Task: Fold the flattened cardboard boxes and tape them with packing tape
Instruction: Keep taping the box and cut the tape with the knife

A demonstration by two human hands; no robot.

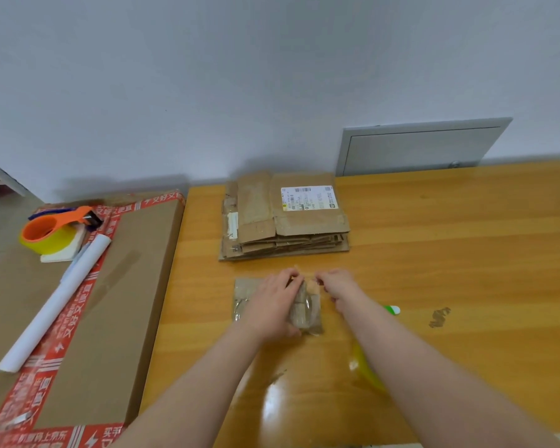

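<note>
A small cardboard box [243, 297] covered in shiny tape lies on the wooden table [450, 253] in front of me. My left hand [274, 302] rests flat on its top, fingers reaching the far edge. My right hand [337, 284] pinches a strip of clear tape at the box's far right corner. A stack of flattened cardboard boxes [285, 221] with a white shipping label sits behind it. A yellow tape roll in an orange dispenser [50, 232] stands far left. Another yellow tape roll [362, 363] shows partly under my right forearm.
A large flat carton [88, 312] with red printed tape lies left of the table, carrying a rolled white paper tube [59, 302]. A green and white object [392, 309] peeks out beside my right arm. A grey panel [414, 147] leans on the wall.
</note>
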